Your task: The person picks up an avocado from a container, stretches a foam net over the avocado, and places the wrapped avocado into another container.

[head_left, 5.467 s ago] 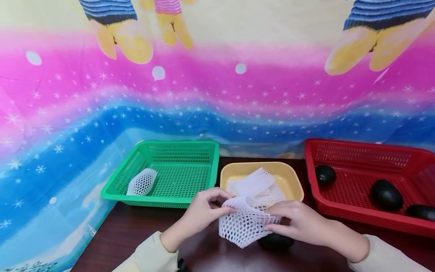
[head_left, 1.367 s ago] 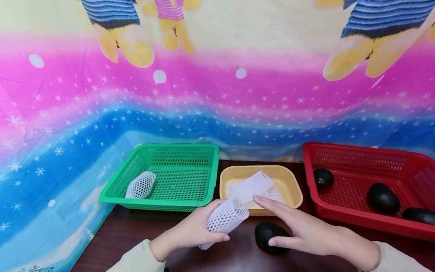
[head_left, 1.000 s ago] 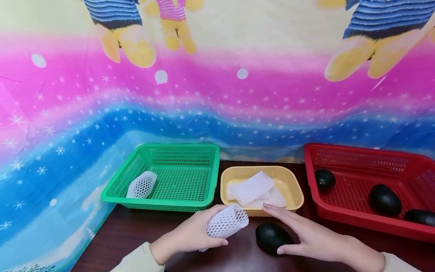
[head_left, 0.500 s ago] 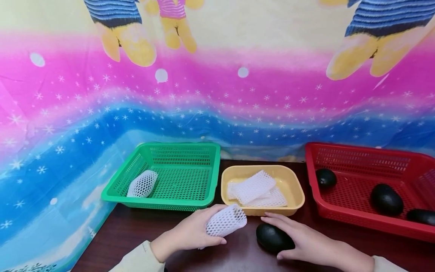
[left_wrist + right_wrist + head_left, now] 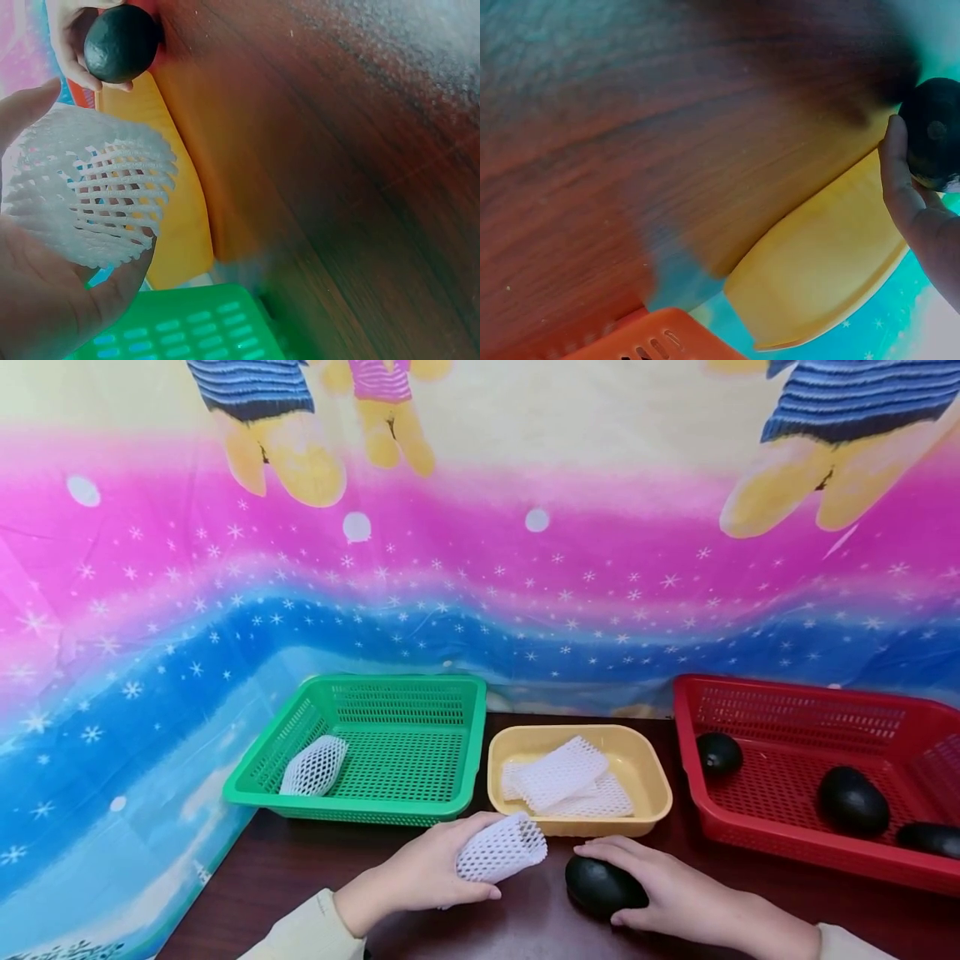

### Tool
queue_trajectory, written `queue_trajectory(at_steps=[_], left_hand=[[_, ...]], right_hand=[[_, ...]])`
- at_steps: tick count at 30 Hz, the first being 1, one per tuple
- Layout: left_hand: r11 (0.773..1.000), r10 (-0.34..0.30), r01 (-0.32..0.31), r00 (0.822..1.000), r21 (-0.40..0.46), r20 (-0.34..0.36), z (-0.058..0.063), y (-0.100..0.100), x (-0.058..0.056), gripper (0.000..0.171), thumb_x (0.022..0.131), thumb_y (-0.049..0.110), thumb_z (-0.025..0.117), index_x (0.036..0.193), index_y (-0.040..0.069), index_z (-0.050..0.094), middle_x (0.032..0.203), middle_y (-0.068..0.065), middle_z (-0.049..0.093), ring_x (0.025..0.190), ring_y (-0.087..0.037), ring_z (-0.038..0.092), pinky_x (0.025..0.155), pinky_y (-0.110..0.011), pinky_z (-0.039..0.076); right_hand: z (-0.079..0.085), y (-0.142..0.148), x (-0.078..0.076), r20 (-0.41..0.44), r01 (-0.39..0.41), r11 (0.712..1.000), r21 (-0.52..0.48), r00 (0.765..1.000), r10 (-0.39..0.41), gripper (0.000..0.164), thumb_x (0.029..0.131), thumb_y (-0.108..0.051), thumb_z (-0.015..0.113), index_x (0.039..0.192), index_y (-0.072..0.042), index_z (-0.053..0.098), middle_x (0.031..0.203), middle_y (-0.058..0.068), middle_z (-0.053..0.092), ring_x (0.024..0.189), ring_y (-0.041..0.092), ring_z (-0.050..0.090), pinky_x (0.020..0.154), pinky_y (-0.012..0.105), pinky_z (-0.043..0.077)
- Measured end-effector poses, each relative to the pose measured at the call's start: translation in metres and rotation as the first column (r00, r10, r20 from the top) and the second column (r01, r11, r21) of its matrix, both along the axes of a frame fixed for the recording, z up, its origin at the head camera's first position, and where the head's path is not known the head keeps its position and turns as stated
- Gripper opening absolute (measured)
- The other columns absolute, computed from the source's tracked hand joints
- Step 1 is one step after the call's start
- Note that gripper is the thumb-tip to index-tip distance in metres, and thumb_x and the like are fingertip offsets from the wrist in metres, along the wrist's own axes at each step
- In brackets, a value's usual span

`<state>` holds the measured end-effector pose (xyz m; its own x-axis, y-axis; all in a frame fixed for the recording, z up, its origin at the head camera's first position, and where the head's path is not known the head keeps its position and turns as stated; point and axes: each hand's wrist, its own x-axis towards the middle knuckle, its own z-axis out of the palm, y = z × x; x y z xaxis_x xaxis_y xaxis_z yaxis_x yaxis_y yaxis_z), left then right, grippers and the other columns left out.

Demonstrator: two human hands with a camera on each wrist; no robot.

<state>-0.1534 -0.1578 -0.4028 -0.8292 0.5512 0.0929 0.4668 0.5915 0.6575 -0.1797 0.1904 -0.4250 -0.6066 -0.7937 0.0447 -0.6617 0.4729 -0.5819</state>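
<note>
My left hand [image 5: 427, 870] grips a white foam net sleeve [image 5: 504, 848], rolled into a tube whose mesh end points right. In the left wrist view the sleeve [image 5: 112, 191] bulges between thumb and fingers. To the right, a dark avocado [image 5: 600, 885] lies on the table, and my right hand [image 5: 667, 881] curls round its right side, thumb near and fingers over the far side. The right wrist view shows fingers [image 5: 898, 161] against the avocado [image 5: 934, 127]. Flat foam sleeves [image 5: 562, 772] lie in the yellow tray [image 5: 652, 768] just beyond the hands.
A green basket [image 5: 360, 814] stands back left, with a netted, avocado-shaped item [image 5: 315, 767] inside. At the right, a red basket [image 5: 795, 852] holds several avocados [image 5: 853, 800]. A patterned cloth [image 5: 480, 568] hangs behind the dark wooden table [image 5: 285, 856].
The foam sleeve, earlier spread between both hands, is now in my left hand alone. My right hand has come down from above the tray and closed round the avocado, which stays in place.
</note>
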Motion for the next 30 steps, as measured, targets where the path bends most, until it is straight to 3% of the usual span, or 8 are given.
queue_trajectory(at_steps=[7, 13, 17, 23, 30], left_hand=[[1.000, -0.002, 0.002, 1.000, -0.006, 0.003, 0.000, 0.001, 0.000, 0.073, 0.081, 0.029, 0.088, 0.145, 0.028, 0.052, 0.120, 0.010, 0.065, 0.104, -0.005, 0.059, 0.090, -0.029, 0.051], [1.000, 0.004, -0.004, 1.000, -0.013, -0.001, 0.001, 0.001, 0.000, 0.073, 0.081, 0.030, 0.088, 0.145, 0.028, 0.052, 0.121, 0.009, 0.064, 0.104, -0.005, 0.059, 0.090, -0.030, 0.051], [1.000, -0.009, 0.009, 1.000, -0.010, 0.008, 0.000, 0.000, 0.000, 0.073, 0.081, 0.029, 0.088, 0.145, 0.028, 0.052, 0.122, 0.009, 0.064, 0.105, -0.005, 0.059, 0.090, -0.030, 0.051], [0.999, -0.034, 0.033, 0.999, -0.018, -0.011, 0.000, 0.001, 0.001, 0.075, 0.081, 0.028, 0.088, 0.146, 0.028, 0.051, 0.125, 0.008, 0.063, 0.108, -0.006, 0.059, 0.093, -0.031, 0.050], [1.000, -0.025, 0.025, 1.000, -0.015, -0.009, 0.003, 0.004, 0.003, 0.076, 0.081, 0.029, 0.088, 0.147, 0.028, 0.051, 0.128, 0.007, 0.061, 0.110, -0.007, 0.058, 0.094, -0.032, 0.050]], right_hand=[[0.003, 0.000, 0.004, -0.035, 0.013, 0.999, -0.037, 0.999, -0.015, 0.066, 0.089, -0.036, 0.081, 0.147, -0.026, 0.052, 0.138, -0.005, 0.054, 0.119, 0.011, 0.056, 0.091, 0.031, 0.054], [0.011, 0.000, 0.007, -0.125, 0.030, 0.994, -0.105, 0.991, -0.044, 0.068, 0.089, -0.032, 0.083, 0.148, -0.027, 0.050, 0.138, -0.005, 0.055, 0.118, 0.014, 0.058, 0.086, 0.031, 0.056], [0.018, -0.001, 0.007, -0.126, 0.041, 0.991, -0.124, 0.990, -0.057, 0.069, 0.089, -0.032, 0.083, 0.149, -0.031, 0.049, 0.137, -0.007, 0.054, 0.119, 0.016, 0.056, 0.086, 0.031, 0.056], [0.027, -0.001, 0.009, -0.132, 0.027, 0.989, -0.145, 0.990, -0.047, 0.068, 0.090, -0.032, 0.082, 0.149, -0.032, 0.048, 0.138, -0.009, 0.054, 0.121, 0.015, 0.055, 0.085, 0.030, 0.056], [0.041, -0.005, 0.010, -0.211, -0.017, 0.983, -0.185, 0.977, -0.023, 0.075, 0.085, -0.021, 0.086, 0.149, -0.029, 0.048, 0.139, -0.009, 0.054, 0.119, 0.012, 0.056, 0.086, 0.031, 0.056]])
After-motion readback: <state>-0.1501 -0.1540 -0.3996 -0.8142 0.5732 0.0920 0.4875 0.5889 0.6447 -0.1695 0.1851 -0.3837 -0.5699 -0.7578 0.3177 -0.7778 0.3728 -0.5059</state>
